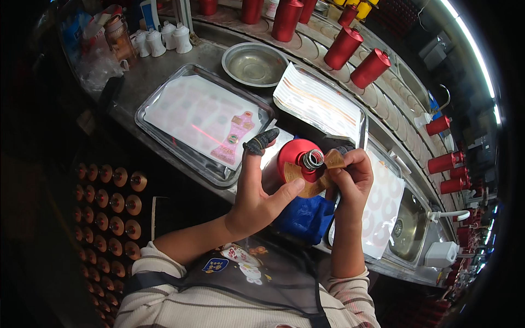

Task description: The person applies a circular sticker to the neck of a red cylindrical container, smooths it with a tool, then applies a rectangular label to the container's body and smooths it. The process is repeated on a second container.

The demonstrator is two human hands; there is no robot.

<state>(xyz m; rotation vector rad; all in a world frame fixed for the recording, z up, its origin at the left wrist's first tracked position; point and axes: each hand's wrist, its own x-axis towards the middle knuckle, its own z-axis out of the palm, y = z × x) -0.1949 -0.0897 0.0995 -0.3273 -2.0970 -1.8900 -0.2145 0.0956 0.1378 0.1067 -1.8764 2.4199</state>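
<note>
Red bottle (290, 153) between the left fingers (261, 143) and right fingers (358, 162).

Bottle (289, 154) red; label (310, 190) gold, perhaps patterned; sleeve (350, 298) cream, dark-striped.

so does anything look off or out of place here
Little stands out; I see no spill. The gold strip on the red bottle lifts at one end, but the right hand is pinching it there. The striped sheet looks slightly askew, its left edge seemingly lapping the rim of its tray.
</note>
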